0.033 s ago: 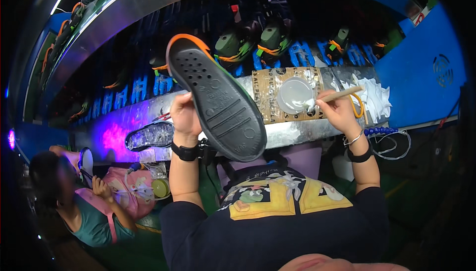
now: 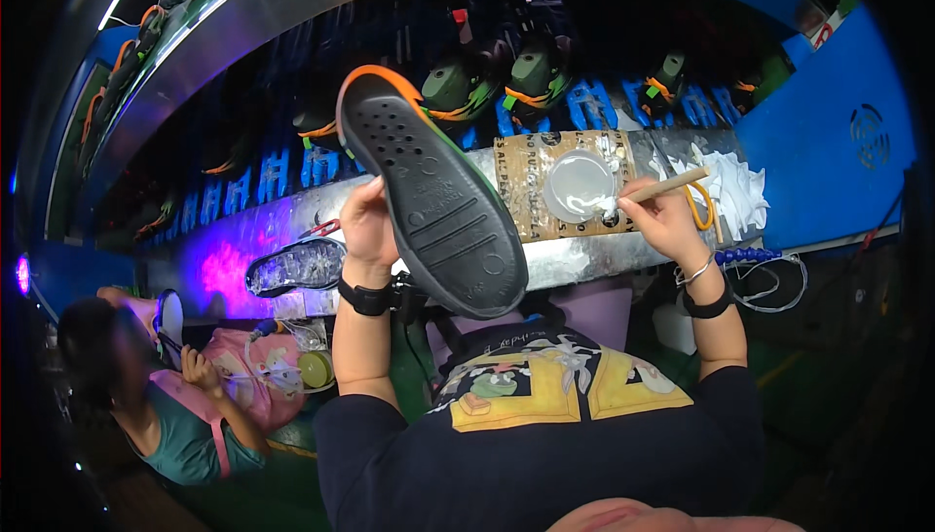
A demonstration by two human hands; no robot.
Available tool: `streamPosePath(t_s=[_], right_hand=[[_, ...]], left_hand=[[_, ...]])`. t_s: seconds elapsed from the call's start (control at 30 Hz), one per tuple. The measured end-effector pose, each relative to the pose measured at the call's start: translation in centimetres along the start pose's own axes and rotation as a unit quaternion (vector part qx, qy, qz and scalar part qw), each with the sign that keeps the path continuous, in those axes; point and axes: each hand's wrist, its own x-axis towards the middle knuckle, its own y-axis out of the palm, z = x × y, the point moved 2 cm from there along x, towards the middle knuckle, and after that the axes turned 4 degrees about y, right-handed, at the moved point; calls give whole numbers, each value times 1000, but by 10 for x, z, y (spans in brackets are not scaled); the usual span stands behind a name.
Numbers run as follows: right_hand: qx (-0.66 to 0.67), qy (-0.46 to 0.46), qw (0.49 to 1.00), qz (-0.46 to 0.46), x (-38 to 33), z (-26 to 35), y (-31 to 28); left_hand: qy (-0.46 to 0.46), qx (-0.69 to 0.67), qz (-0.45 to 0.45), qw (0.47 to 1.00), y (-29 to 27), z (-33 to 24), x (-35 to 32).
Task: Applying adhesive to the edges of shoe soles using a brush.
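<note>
My left hand (image 2: pixel 368 225) grips the edge of a black shoe sole (image 2: pixel 443 211) with an orange and green rim. The sole is tilted up, its perforated, ribbed face showing. In my right hand (image 2: pixel 665 223) is a brush with a pale wooden handle (image 2: pixel 679 183), pinched between the fingers. Its white-coated bristles reach the right rim of a round, shallow bowl (image 2: pixel 581 167) of whitish liquid. Brown printed cardboard (image 2: pixel 526 182) lies under the bowl. Left of my left hand, a second sole (image 2: pixel 292 269) with a shiny, clear-looking surface rests on the bench.
Green and orange shoes (image 2: pixel 453 86) stand on blue holders (image 2: pixel 589 104) behind the bench (image 2: pixel 555 267). Scissors with yellow-orange handles (image 2: pixel 703 209) and crumpled white cloth or paper (image 2: pixel 737 191) lie at the right. A blue panel (image 2: pixel 828 133) bounds that side. A co-worker (image 2: pixel 200 415) sits at the left.
The sole and my left hand have shifted slightly to the right. The brush in my right hand has moved a little left at the bowl's rim.
</note>
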Motion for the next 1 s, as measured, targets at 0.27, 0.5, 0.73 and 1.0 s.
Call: streamPosePath(t_s=[0.27,0.5,0.73,1.0], right_hand=[[-44,-7,999,-19,0,-2,-8],[26,-112,988,-99,-4,29,-4],[-107,-250,962,-37,8,48,9],[-130,-284,949,-41,13,59,8]], left_hand=[[-132,53,-60,988,30,28,-1],[-256,87,-118,956,38,50,-7],[-302,108,-2,947,63,60,-13],[-331,96,42,938,61,66,-18]])
